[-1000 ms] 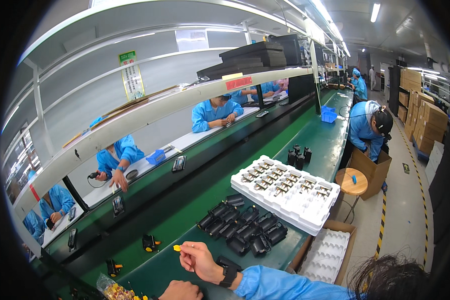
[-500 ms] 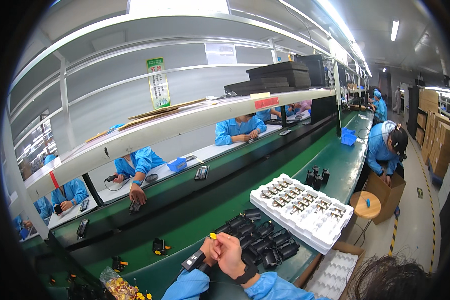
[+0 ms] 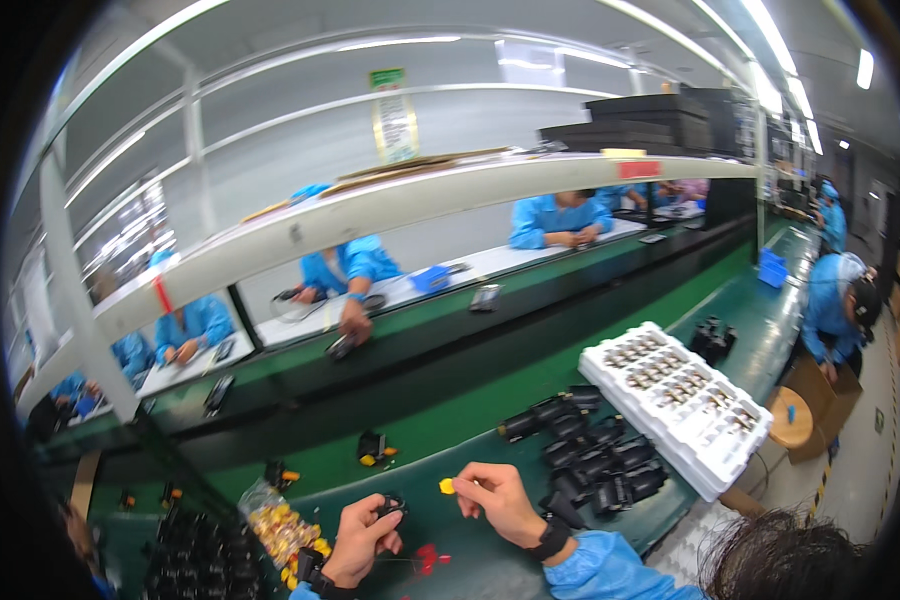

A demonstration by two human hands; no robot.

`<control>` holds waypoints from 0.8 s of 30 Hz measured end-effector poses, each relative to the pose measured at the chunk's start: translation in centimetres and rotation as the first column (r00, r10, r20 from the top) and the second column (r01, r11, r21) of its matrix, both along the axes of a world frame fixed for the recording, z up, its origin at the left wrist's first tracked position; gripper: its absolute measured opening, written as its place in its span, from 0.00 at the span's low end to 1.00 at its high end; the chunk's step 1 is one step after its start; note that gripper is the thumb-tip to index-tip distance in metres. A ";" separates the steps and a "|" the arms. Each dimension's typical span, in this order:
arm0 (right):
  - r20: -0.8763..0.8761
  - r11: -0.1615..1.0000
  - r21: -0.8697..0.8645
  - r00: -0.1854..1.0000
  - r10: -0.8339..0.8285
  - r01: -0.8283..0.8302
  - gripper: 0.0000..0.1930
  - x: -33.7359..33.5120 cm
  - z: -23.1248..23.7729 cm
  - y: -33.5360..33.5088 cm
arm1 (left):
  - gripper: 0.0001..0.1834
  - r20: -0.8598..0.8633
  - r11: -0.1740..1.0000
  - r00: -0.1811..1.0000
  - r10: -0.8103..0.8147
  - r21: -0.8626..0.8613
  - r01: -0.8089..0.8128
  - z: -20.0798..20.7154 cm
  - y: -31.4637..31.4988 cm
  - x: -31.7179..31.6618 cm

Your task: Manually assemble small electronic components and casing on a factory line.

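My right hand (image 3: 502, 507) pinches a small yellow plastic piece (image 3: 447, 487) between thumb and fingertips, above the green bench. To its left, my left hand (image 3: 358, 543) is closed around a small black part (image 3: 393, 506), mostly covered by the fingers. Small red pieces (image 3: 429, 560) lie on the bench between my wrists. Beside my left hand is a clear plastic bag (image 3: 278, 522) of yellow and reddish pieces. A pile of black plastic housings (image 3: 595, 450) lies just beyond my right hand.
A white moulded tray (image 3: 675, 405) of metal parts stands right of the housings. More black parts (image 3: 205, 560) are heaped at lower left. Black-and-yellow assemblies (image 3: 374, 448) sit on the green belt. Co-workers in blue sit across the line; another bends over a cardboard box (image 3: 828, 415) by a stool (image 3: 792, 417).
My hands were together at the yellow piece and are now apart. The left has moved left and holds a black part; the right keeps the yellow piece. The whole view has shifted.
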State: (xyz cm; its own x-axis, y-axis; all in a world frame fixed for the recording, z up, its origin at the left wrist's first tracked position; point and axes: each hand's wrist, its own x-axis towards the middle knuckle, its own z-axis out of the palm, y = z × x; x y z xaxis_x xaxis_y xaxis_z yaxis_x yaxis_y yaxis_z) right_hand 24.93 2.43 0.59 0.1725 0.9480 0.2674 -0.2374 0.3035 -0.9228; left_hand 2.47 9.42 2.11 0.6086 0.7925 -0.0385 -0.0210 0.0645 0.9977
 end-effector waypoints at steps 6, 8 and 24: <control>0.442 0.988 -0.049 0.884 0.152 -0.145 0.09 -3.7 -0.7 -0.6 | 0.11 -0.064 0.995 0.998 -0.009 0.097 0.015 -1.3 -1.3 -1.9; 0.502 0.984 -0.029 0.849 0.166 -0.175 0.09 -4.6 -1.0 -0.7 | 0.12 -0.093 0.982 0.996 -0.004 0.190 0.022 -1.6 -1.3 -2.1; 0.677 0.971 0.197 0.735 -0.034 -0.136 0.06 -5.0 -1.5 -0.9 | 0.11 -0.112 0.944 0.961 -0.254 0.189 0.271 -1.0 -1.6 -3.0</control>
